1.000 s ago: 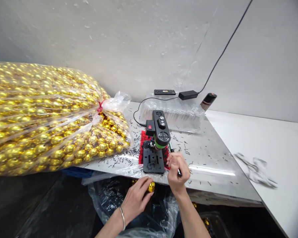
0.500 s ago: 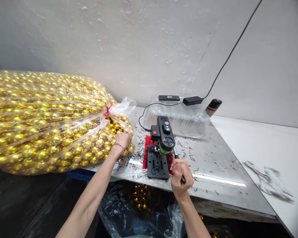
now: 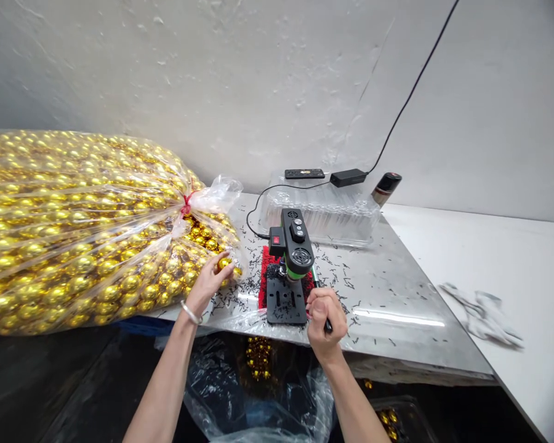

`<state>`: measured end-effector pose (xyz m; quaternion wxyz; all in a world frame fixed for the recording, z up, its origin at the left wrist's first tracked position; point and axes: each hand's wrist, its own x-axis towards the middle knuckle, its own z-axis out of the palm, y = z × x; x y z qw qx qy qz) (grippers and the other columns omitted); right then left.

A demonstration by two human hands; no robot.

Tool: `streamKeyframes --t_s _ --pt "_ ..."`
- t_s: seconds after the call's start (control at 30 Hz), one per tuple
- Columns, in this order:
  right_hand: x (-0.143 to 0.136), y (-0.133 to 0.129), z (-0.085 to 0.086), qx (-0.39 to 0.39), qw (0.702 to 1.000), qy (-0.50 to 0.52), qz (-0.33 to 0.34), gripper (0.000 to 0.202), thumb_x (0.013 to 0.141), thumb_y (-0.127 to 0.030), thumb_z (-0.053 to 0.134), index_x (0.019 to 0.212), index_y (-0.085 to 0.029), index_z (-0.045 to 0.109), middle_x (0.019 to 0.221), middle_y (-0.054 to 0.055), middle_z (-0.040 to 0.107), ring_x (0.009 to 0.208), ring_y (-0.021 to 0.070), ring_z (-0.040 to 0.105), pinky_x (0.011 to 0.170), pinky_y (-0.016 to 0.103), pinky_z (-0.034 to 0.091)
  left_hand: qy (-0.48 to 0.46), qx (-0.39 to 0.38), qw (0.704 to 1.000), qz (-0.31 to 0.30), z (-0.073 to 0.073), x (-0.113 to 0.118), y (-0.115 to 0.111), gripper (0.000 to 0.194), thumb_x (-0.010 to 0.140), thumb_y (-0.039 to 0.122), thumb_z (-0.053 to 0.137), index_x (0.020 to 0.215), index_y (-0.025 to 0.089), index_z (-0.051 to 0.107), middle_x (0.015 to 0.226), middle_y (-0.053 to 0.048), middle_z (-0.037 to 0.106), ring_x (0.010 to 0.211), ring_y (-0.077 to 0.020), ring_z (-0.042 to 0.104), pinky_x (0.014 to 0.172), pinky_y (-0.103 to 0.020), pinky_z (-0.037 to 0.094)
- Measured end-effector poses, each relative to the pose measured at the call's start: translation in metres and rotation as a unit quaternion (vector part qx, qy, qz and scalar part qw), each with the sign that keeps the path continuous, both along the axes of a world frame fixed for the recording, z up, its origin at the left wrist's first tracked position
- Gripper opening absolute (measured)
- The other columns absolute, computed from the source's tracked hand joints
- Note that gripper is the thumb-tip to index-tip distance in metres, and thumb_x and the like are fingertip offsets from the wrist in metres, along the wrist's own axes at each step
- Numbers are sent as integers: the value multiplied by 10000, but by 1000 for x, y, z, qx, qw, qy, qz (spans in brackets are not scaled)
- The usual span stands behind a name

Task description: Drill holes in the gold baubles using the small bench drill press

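My left hand [image 3: 208, 280], wearing a bracelet, pinches a shiny gold ball [image 3: 224, 263] at the torn opening of a big clear plastic bag [image 3: 184, 231] full of such balls. Closed in a fist, my right hand [image 3: 327, 321] grips the black-ended lever handle [image 3: 316, 280] of a small black press machine [image 3: 297, 241]. The machine has a green ring, a red switch and a slotted base plate [image 3: 286, 304]. Its base stands on a red mat [image 3: 264, 282] strewn with small black bits.
Behind the machine, a clear plastic tray [image 3: 323, 212] bears a black power adapter [image 3: 348, 178] and a dark flat case [image 3: 303, 173]. A can [image 3: 386, 186] leans near the wall. White gloves [image 3: 482, 314] lie at right. Below the table edge hangs an open plastic bag [image 3: 212, 381] with gold balls.
My left hand has drawn back slightly from the bag's opening, and a gold ball now shows between its fingers. My right hand stays on the lever. The whole view has shifted slightly.
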<state>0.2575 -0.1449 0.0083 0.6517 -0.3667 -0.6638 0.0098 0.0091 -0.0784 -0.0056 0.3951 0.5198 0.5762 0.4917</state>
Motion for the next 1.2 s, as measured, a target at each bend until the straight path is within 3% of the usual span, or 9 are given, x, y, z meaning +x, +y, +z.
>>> streamKeyframes --t_s 0.1,0.23,0.37,0.5,0.63,0.73,0.87,1.0,1.2 --pt "-1 0 -1 -1 1000 8 -3 278 868 -51 393 637 -196 449 633 2 491 634 126 514 528 257 407 -225 -93 969 -46 -10 10 -35 563 746 430 703 1228 165 583 829 -27 634 691 -124 610 669 -263 527" --pt "-1 0 -1 2 1000 6 -4 279 870 -51 398 637 -198 444 627 1 492 652 129 528 541 259 414 -309 -138 940 -43 -32 46 -57 496 701 419 754 1110 163 634 834 -30 664 673 -112 626 659 -249 536" --pt "0 0 0 2 1000 -7 2 280 868 -45 395 640 -201 435 608 -11 474 654 127 527 558 257 426 -197 -110 972 -66 -50 85 -51 512 744 452 697 1156 158 624 959 -68 702 797 -163 663 753 -308 541" --pt "1 0 -2 8 1000 -17 -2 263 869 -49 392 661 -201 446 611 -12 471 650 126 523 558 258 426 -14 -29 995 -92 -56 105 -36 474 797 425 626 1187 156 621 999 -77 717 862 -195 665 802 -331 524" --pt "1 0 -5 5 1000 -20 -1 248 870 -55 399 675 -202 447 612 -14 465 653 129 516 574 266 427 178 45 978 -98 -55 109 -27 387 791 350 649 1137 176 645 952 -83 726 859 -220 667 816 -359 519" --pt "2 0 -6 4 1000 -17 4 250 872 -60 401 672 -203 444 610 -13 467 653 131 514 579 268 433 264 117 952 -99 -54 111 -25 328 787 292 662 1088 163 655 1023 -108 710 938 -245 653 864 -387 507" --pt "2 -1 -6 -2 1000 -18 4 248 880 -80 391 676 -206 453 616 -6 490 661 141 536 577 275 442 298 171 934 -100 -58 118 -25 300 819 294 636 1085 155 648 1050 -122 694 955 -254 646 859 -405 507" --pt "2 -2 -8 -12 1000 -12 4 244 885 -93 385 680 -206 456 643 2 514 666 141 547 576 277 445 278 196 936 -87 -67 121 -26 296 842 348 624 1085 182 654 1052 -105 695 978 -252 635 890 -427 482" --pt "4 1 -27 6 1000 -29 0 254 925 -180 350 695 -207 454 671 8 529 629 128 521 615 298 466 255 194 944 -79 -72 120 -26 307 838 384 632 1068 183 667 1039 -102 700 967 -247 633 910 -442 462"
